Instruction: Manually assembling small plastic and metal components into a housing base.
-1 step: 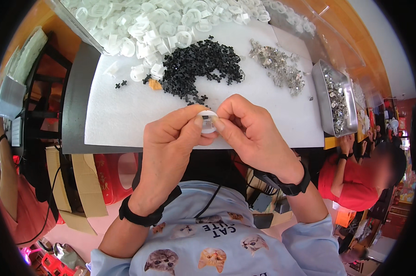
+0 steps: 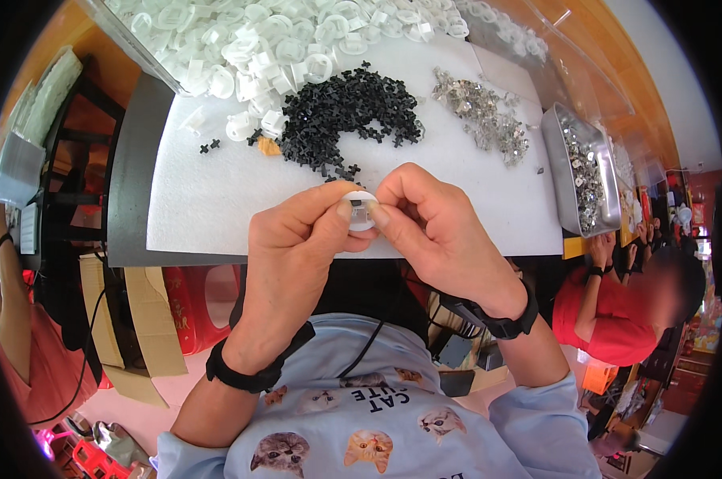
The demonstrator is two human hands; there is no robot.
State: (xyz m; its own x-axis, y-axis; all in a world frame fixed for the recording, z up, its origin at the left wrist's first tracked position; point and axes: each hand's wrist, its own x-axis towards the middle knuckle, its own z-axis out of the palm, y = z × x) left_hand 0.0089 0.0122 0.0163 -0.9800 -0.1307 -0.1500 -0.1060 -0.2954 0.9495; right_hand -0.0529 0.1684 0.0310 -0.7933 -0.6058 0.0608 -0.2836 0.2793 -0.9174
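Observation:
My left hand [image 2: 297,247] and my right hand [image 2: 437,231] meet over the near edge of the white mat [image 2: 209,199]. Between thumbs and fingertips they pinch one small white round plastic part [image 2: 361,210] with a dark and metallic insert in its middle. Just beyond the hands lies a heap of small black cross-shaped pieces [image 2: 349,112]. A big pile of white round parts [image 2: 273,40] fills the far side of the mat. Both wrists wear black bands.
Shiny metal clips [image 2: 480,116] lie in a loose pile at the right, beside a metal tray [image 2: 554,160] holding more of them. A small orange piece [image 2: 269,147] sits by the black heap. A person in red [image 2: 616,319] sits at the right; another person's arm [image 2: 9,303] shows at the left.

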